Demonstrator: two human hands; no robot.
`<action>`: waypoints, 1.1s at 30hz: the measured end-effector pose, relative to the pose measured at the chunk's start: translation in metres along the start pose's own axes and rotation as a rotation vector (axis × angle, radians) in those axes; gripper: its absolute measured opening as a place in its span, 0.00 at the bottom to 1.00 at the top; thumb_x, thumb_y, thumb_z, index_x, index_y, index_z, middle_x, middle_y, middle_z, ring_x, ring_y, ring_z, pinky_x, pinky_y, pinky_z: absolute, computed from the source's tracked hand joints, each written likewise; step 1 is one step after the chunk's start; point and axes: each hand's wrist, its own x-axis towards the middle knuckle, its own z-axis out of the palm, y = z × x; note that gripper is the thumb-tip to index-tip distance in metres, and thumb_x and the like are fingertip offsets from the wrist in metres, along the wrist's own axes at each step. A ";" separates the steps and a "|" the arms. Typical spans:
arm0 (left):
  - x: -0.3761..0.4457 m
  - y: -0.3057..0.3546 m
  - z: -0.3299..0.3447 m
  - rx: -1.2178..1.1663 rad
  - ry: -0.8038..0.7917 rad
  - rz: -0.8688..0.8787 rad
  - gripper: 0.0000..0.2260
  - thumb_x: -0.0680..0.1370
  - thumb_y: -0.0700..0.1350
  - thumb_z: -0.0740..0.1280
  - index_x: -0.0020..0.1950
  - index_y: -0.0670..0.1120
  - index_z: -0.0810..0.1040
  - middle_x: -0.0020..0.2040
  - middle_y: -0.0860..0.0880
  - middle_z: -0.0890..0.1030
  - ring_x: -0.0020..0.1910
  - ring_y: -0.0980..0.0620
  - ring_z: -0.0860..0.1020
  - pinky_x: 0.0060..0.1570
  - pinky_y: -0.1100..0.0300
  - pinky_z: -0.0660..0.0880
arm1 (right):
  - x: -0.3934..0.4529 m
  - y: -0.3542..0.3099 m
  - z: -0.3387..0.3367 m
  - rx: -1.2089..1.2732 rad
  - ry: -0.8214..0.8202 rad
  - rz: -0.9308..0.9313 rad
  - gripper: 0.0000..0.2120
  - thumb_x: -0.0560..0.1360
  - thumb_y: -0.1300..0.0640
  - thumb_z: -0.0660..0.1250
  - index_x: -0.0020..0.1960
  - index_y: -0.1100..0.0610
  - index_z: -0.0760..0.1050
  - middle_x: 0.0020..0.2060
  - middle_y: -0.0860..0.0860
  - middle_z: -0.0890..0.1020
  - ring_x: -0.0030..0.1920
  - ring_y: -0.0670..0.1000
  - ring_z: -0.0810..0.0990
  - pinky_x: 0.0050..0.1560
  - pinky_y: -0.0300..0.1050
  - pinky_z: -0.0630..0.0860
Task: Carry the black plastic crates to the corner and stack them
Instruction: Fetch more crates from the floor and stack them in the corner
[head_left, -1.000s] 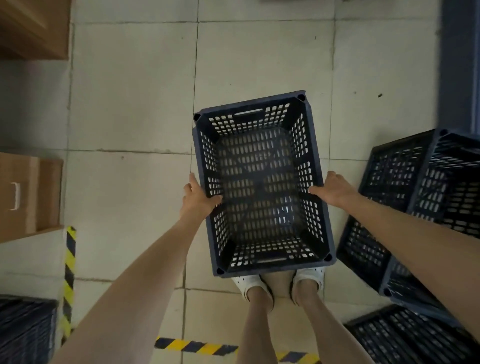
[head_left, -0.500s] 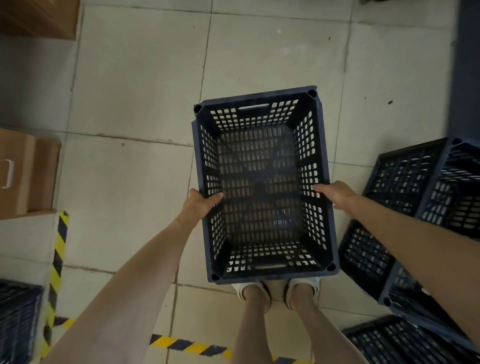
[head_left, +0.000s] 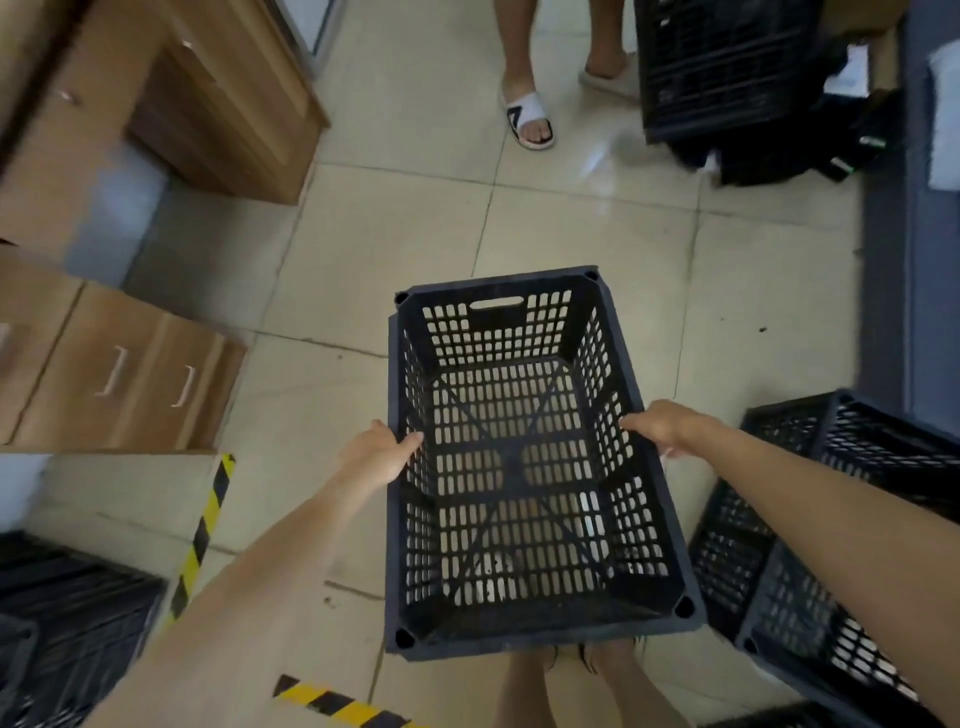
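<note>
Big black crate (head_left: 524, 467) up off floor, held out in front, over feet. Empty, full of holes: likely light, hard, not bendy. Best hold: long top edges, middle. Left hand (head_left: 376, 457), right hand (head_left: 660, 423) clamped there, fingers curled over edge.

Pale beige floor tiles (head_left: 395, 249) with dark grout lines and scattered specks fill the room, catching a soft sheen of light far ahead of the hands. Wooden cabinets (head_left: 208, 98) stand ahead and to the left, and a wooden drawer unit (head_left: 130, 374) with pale bracket handles sits nearer on that side. Yellow-and-black hazard tape (head_left: 205, 530) crosses the tiles below it. A blue-grey unit (head_left: 904, 291), possibly shelving, runs along the right edge. Another person's feet in slides (head_left: 530, 117) stand far ahead on the tiles.
</note>
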 end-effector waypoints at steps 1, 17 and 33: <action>-0.016 -0.007 -0.010 0.027 0.042 0.004 0.28 0.78 0.66 0.57 0.64 0.43 0.69 0.43 0.49 0.77 0.43 0.48 0.79 0.42 0.54 0.79 | -0.016 -0.007 0.000 -0.073 0.013 -0.013 0.18 0.80 0.48 0.59 0.59 0.62 0.74 0.55 0.58 0.81 0.50 0.55 0.79 0.50 0.46 0.74; -0.238 -0.089 -0.093 0.102 0.218 -0.030 0.14 0.80 0.54 0.62 0.56 0.44 0.74 0.48 0.48 0.78 0.48 0.48 0.79 0.42 0.56 0.75 | -0.223 -0.046 -0.012 -0.461 0.088 -0.214 0.21 0.81 0.53 0.59 0.68 0.66 0.70 0.59 0.60 0.79 0.50 0.57 0.82 0.51 0.47 0.80; -0.396 -0.177 -0.083 -0.051 0.306 -0.317 0.18 0.77 0.58 0.65 0.58 0.46 0.74 0.51 0.47 0.80 0.52 0.45 0.79 0.47 0.54 0.75 | -0.327 -0.096 0.035 -0.905 0.253 -0.646 0.16 0.80 0.55 0.60 0.62 0.63 0.75 0.57 0.59 0.81 0.55 0.58 0.80 0.46 0.43 0.72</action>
